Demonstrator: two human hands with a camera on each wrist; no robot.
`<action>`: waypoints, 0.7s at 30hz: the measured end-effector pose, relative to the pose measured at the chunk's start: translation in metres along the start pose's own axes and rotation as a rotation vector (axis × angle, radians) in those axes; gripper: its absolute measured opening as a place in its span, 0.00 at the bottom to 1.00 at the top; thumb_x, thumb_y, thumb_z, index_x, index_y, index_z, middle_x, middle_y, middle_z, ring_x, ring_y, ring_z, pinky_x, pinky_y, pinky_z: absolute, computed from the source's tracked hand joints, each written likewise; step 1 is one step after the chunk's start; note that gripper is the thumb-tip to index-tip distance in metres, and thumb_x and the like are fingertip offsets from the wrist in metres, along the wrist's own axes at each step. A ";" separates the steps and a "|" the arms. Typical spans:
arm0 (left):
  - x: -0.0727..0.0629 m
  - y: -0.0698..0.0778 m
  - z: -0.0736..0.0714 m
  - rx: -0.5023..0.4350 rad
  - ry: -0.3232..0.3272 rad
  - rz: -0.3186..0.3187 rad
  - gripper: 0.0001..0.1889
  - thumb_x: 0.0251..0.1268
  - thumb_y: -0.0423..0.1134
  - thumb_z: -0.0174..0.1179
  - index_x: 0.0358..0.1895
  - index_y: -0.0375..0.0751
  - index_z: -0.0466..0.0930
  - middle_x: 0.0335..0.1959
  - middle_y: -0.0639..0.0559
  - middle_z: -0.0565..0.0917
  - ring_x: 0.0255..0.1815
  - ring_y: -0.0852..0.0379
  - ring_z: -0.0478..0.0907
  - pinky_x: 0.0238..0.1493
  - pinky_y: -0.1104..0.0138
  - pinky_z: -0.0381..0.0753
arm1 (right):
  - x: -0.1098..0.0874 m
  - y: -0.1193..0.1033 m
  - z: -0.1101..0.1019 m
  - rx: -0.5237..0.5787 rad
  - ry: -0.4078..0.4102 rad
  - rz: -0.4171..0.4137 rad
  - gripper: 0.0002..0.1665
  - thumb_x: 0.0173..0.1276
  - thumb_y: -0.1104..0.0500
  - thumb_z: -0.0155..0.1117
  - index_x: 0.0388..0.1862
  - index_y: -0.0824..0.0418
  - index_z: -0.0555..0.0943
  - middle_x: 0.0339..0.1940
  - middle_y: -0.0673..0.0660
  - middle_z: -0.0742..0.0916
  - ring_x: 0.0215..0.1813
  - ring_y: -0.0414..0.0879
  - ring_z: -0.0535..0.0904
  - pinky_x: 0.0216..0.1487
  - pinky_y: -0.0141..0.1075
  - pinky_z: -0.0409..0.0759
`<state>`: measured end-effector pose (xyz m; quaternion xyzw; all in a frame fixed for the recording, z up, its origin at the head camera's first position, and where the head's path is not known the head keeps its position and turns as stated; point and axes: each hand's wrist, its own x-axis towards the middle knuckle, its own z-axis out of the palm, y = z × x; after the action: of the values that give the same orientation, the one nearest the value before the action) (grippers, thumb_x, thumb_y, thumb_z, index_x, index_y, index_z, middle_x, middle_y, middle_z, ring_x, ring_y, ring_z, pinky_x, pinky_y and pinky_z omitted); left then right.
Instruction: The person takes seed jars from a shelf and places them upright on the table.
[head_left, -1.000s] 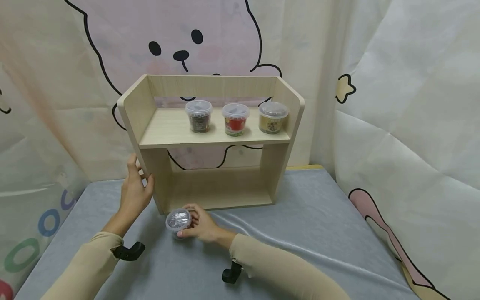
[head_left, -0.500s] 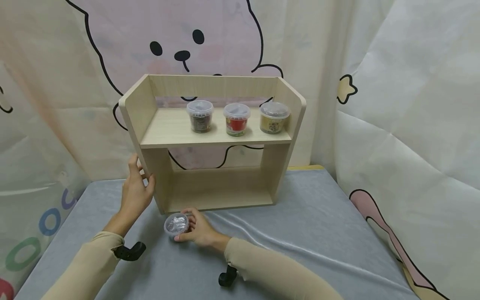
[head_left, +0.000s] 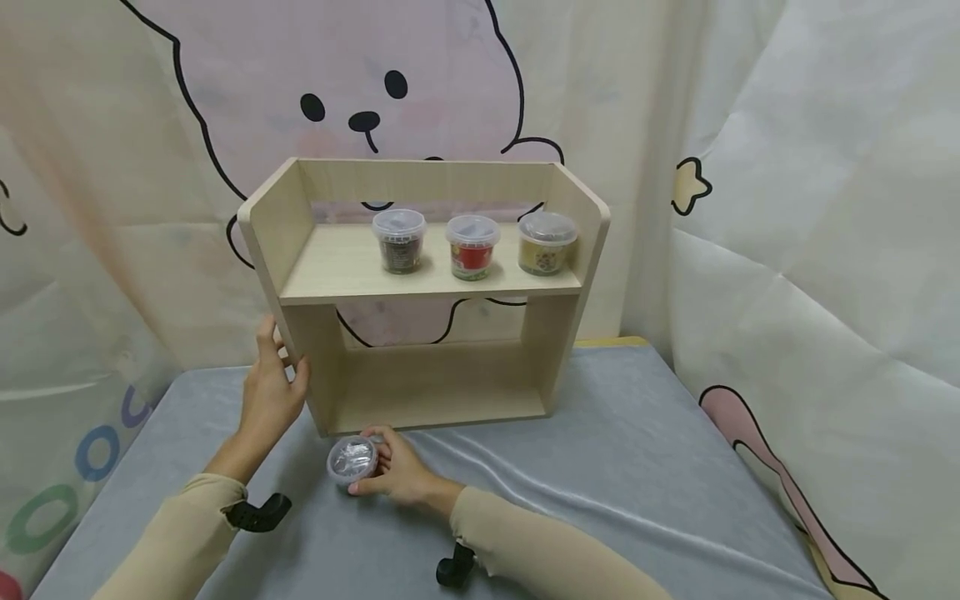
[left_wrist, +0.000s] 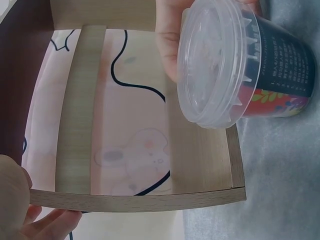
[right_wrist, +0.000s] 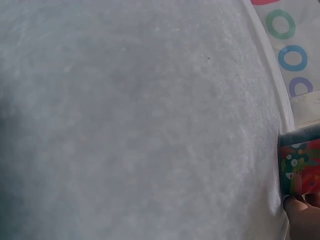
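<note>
My left hand (head_left: 273,396) grips the left side panel of a pale wooden two-tier shelf (head_left: 420,287), thumb toward the front. The left wrist view has its fingertips (left_wrist: 62,225) along the panel's outer face. Just in front of the shelf's lower left corner, my right hand (head_left: 405,471) holds a small plastic tub (head_left: 352,461) with a clear lid, thumb and fingers on opposite sides. Up close, the tub has a dark label with white print and a red, leafy band (left_wrist: 280,65). In the right wrist view only part of the tub and fingers show at the right edge.
On the upper shelf stand three lidded tubs: a dark one (head_left: 400,242), a red one (head_left: 472,247) and a yellowish one (head_left: 547,244). A blue-grey cloth (head_left: 637,483) covers the table. Printed curtains (head_left: 600,100) hang behind and at both sides.
My right hand has drawn the tub slightly back from the shelf, toward me. My left hand has kept its place on the panel. The head view has tilted up a little.
</note>
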<state>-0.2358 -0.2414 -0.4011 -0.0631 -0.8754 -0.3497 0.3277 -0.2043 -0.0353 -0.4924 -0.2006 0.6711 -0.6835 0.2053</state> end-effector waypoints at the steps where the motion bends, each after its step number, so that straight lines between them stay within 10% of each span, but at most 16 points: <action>1: 0.000 0.000 0.000 0.002 0.001 0.001 0.40 0.70 0.26 0.55 0.78 0.52 0.44 0.60 0.22 0.77 0.48 0.23 0.83 0.35 0.38 0.83 | 0.000 0.000 0.000 -0.006 -0.002 -0.004 0.40 0.55 0.82 0.69 0.65 0.63 0.67 0.59 0.69 0.84 0.58 0.46 0.82 0.57 0.28 0.79; 15: -0.001 -0.001 0.003 0.003 0.022 0.025 0.40 0.68 0.25 0.55 0.77 0.50 0.45 0.57 0.22 0.78 0.45 0.24 0.84 0.33 0.39 0.83 | -0.007 -0.021 -0.019 -0.165 -0.091 -0.011 0.33 0.72 0.69 0.61 0.73 0.74 0.64 0.72 0.72 0.75 0.76 0.62 0.70 0.74 0.45 0.71; 21: -0.002 0.000 0.001 0.008 0.028 0.030 0.39 0.69 0.25 0.55 0.77 0.49 0.45 0.58 0.21 0.78 0.45 0.23 0.84 0.33 0.38 0.83 | -0.008 -0.037 -0.025 -0.233 -0.097 0.055 0.30 0.76 0.60 0.59 0.74 0.64 0.68 0.74 0.66 0.74 0.77 0.57 0.70 0.73 0.44 0.73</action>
<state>-0.2351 -0.2401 -0.4026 -0.0698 -0.8711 -0.3420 0.3454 -0.2116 -0.0095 -0.4562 -0.2375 0.7404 -0.5846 0.2315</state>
